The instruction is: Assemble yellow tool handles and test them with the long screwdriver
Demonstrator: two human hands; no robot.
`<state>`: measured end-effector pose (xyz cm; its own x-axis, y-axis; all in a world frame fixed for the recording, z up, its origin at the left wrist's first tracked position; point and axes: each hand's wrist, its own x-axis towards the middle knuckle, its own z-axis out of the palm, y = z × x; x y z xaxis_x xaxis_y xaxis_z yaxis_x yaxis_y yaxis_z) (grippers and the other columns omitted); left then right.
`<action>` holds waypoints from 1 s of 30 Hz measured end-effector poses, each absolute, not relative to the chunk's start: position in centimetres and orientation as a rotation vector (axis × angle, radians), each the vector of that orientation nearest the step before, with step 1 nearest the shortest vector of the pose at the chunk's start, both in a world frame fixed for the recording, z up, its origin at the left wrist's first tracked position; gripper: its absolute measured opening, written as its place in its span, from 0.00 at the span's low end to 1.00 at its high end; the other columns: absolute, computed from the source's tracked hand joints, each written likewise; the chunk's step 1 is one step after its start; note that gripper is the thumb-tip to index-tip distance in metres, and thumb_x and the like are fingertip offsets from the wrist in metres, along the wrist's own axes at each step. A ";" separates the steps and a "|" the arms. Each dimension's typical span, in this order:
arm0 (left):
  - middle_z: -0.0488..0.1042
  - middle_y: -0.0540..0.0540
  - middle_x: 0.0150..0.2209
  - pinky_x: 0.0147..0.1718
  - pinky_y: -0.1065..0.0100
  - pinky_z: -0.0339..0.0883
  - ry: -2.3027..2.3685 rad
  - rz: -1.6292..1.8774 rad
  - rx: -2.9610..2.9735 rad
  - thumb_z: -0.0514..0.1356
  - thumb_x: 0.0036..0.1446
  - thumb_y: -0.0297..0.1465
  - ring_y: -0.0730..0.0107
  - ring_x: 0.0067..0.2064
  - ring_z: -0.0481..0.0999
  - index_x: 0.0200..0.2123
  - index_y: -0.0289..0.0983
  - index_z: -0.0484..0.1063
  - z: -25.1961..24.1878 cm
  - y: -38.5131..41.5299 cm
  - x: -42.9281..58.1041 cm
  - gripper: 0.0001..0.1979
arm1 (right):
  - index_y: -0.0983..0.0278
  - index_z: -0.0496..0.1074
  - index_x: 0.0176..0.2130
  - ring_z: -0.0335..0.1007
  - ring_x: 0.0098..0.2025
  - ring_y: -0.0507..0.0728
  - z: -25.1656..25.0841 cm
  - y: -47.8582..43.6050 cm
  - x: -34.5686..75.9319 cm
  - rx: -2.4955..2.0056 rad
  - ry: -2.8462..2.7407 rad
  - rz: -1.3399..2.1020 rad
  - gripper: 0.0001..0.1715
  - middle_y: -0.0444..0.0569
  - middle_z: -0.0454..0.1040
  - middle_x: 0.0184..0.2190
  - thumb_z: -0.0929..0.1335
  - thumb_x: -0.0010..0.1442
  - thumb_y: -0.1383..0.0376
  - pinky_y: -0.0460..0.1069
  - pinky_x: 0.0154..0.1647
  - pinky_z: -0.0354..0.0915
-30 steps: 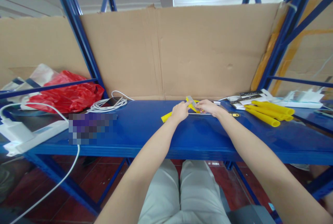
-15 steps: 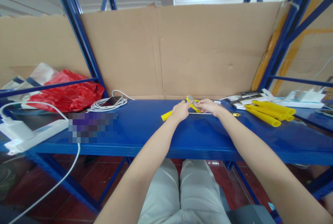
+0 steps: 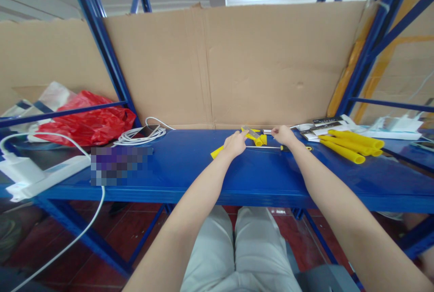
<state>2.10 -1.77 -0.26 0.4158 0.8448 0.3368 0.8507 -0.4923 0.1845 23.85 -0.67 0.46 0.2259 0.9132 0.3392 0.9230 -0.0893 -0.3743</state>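
Note:
My left hand (image 3: 235, 144) is closed around a yellow tool (image 3: 217, 151), whose round handle sticks out below the hand toward the left. At its other end is a yellow head with a flat grey plate (image 3: 252, 134), tilted just above the shelf. My right hand (image 3: 282, 134) is apart from the tool, to its right, with fingers pinched together; what they hold, if anything, cannot be made out. A small light-coloured piece (image 3: 267, 132) lies beside those fingertips. Below the hands, a long screwdriver (image 3: 262, 147) with a black and yellow handle lies across the blue shelf.
Several yellow tubes (image 3: 352, 145) and printed packets (image 3: 322, 130) lie at the right. A coiled white cable (image 3: 142, 135), a red plastic bag (image 3: 90, 120) and a white power strip (image 3: 57, 176) are at the left. Cardboard (image 3: 237, 66) stands along the back.
My right hand has let go of the tool's head and moved right, uncovering more of the yellow head and the screwdriver. My left hand has barely moved.

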 end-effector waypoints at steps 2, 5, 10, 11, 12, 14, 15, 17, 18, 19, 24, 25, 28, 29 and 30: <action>0.73 0.42 0.56 0.54 0.64 0.66 -1.568 -0.604 -2.643 0.48 0.70 0.31 0.59 0.56 0.74 0.66 0.45 0.64 -0.4 -1.8 2.2 0.24 | 0.64 0.81 0.41 0.76 0.49 0.61 0.1 -0.5 24.1 -2.070 -1.752 -0.018 0.14 0.56 0.81 0.43 0.66 0.60 0.71 0.49 0.49 0.67; 0.74 0.42 0.56 0.54 0.64 0.66 -1.552 -0.591 -2.669 0.50 0.69 0.31 0.59 0.56 0.75 0.66 0.46 0.66 -0.6 -1.7 2.3 0.24 | 0.62 0.81 0.44 0.76 0.51 0.61 -0.4 -0.1 24.1 -2.101 -1.819 0.017 0.16 0.54 0.81 0.46 0.68 0.58 0.70 0.50 0.50 0.68; 0.74 0.43 0.56 0.55 0.64 0.66 -1.525 -0.572 -2.698 0.51 0.69 0.31 0.60 0.57 0.74 0.65 0.47 0.66 -0.7 -1.7 2.4 0.23 | 0.57 0.79 0.50 0.73 0.54 0.59 -1.6 0.9 23.9 -2.000 -1.984 0.093 0.19 0.50 0.79 0.51 0.70 0.58 0.65 0.51 0.54 0.66; 0.74 0.43 0.56 0.55 0.64 0.66 -1.522 -0.565 -2.700 0.51 0.69 0.31 0.60 0.56 0.74 0.65 0.48 0.66 -0.7 -1.7 2.4 0.23 | 0.57 0.79 0.51 0.73 0.55 0.59 -1.8 1.0 23.9 -1.993 -2.012 0.108 0.19 0.49 0.78 0.52 0.70 0.59 0.63 0.51 0.55 0.65; 0.74 0.44 0.56 0.55 0.64 0.66 -1.520 -0.559 -2.701 0.51 0.69 0.31 0.60 0.56 0.74 0.65 0.48 0.66 -0.7 -1.7 2.4 0.23 | 0.57 0.79 0.51 0.73 0.55 0.60 -1.9 1.1 23.8 -1.996 -2.032 0.118 0.19 0.49 0.78 0.52 0.69 0.60 0.62 0.52 0.55 0.65; 0.74 0.44 0.56 0.55 0.64 0.66 -1.513 -0.555 -2.701 0.52 0.69 0.31 0.60 0.56 0.74 0.65 0.48 0.66 -0.7 -1.7 2.4 0.23 | 0.57 0.79 0.51 0.74 0.54 0.60 -1.8 1.0 23.7 -2.026 -2.045 0.109 0.18 0.50 0.79 0.51 0.68 0.62 0.60 0.52 0.55 0.66; 0.74 0.44 0.56 0.55 0.63 0.66 -1.509 -0.555 -2.701 0.52 0.69 0.31 0.60 0.56 0.74 0.65 0.48 0.66 -0.7 -1.7 2.4 0.23 | 0.58 0.79 0.50 0.74 0.53 0.61 -1.7 0.9 23.7 -2.055 -2.039 0.088 0.18 0.51 0.79 0.50 0.68 0.62 0.60 0.52 0.54 0.66; 0.74 0.44 0.56 0.55 0.63 0.66 -1.501 -0.557 -2.703 0.52 0.69 0.32 0.60 0.56 0.74 0.65 0.48 0.66 -0.7 -1.7 2.4 0.23 | 0.60 0.80 0.49 0.75 0.52 0.62 -1.4 0.5 23.5 -2.130 -2.012 0.023 0.18 0.53 0.80 0.47 0.68 0.62 0.60 0.52 0.51 0.67; 0.74 0.44 0.56 0.55 0.63 0.66 -1.498 -0.555 -2.705 0.52 0.69 0.32 0.60 0.56 0.74 0.65 0.48 0.66 -0.8 -1.8 2.4 0.23 | 0.62 0.80 0.48 0.75 0.51 0.62 -1.2 0.3 23.4 -2.172 -1.997 -0.012 0.17 0.55 0.80 0.46 0.68 0.61 0.62 0.51 0.50 0.68; 0.74 0.44 0.56 0.55 0.63 0.67 -1.498 -0.552 -2.706 0.51 0.69 0.31 0.60 0.57 0.74 0.65 0.48 0.66 -0.8 -1.8 2.4 0.23 | 0.63 0.80 0.48 0.76 0.51 0.63 -1.0 0.1 23.2 -2.211 -1.987 -0.045 0.16 0.57 0.80 0.45 0.68 0.61 0.64 0.51 0.50 0.68; 0.74 0.44 0.57 0.55 0.63 0.67 -1.501 -0.541 -2.708 0.51 0.69 0.31 0.59 0.57 0.74 0.65 0.48 0.66 -0.8 -1.8 2.5 0.23 | 0.71 0.78 0.50 0.74 0.55 0.64 -0.3 -0.5 22.8 -2.257 -2.024 -0.147 0.21 0.65 0.79 0.48 0.66 0.59 0.76 0.49 0.50 0.67; 0.74 0.44 0.57 0.55 0.62 0.67 -1.499 -0.544 -2.708 0.51 0.69 0.31 0.59 0.57 0.74 0.65 0.48 0.66 -0.8 -1.8 2.5 0.23 | 0.72 0.77 0.51 0.74 0.55 0.65 -0.2 -0.5 22.8 -2.243 -2.027 -0.160 0.22 0.66 0.78 0.49 0.66 0.59 0.76 0.50 0.51 0.67; 0.74 0.44 0.56 0.55 0.62 0.67 -1.497 -0.552 -2.707 0.52 0.69 0.32 0.59 0.56 0.74 0.65 0.48 0.67 -0.9 -1.7 2.6 0.23 | 0.74 0.76 0.52 0.74 0.55 0.66 -0.3 -0.3 22.9 -2.232 -1.996 -0.182 0.22 0.69 0.77 0.50 0.66 0.58 0.76 0.51 0.51 0.67; 0.75 0.44 0.56 0.55 0.62 0.67 -1.498 -0.554 -2.706 0.52 0.69 0.32 0.59 0.56 0.75 0.65 0.48 0.67 -0.9 -1.7 2.6 0.23 | 0.75 0.76 0.52 0.74 0.55 0.67 -0.4 -0.2 23.0 -2.244 -1.981 -0.178 0.22 0.70 0.76 0.50 0.66 0.58 0.76 0.51 0.51 0.67; 0.75 0.43 0.56 0.54 0.62 0.67 -1.499 -0.554 -2.706 0.52 0.69 0.32 0.59 0.56 0.75 0.65 0.48 0.67 -0.9 -1.6 2.6 0.23 | 0.75 0.76 0.52 0.74 0.55 0.67 -0.5 -0.2 23.2 -2.260 -1.969 -0.166 0.22 0.71 0.76 0.50 0.66 0.58 0.76 0.51 0.50 0.67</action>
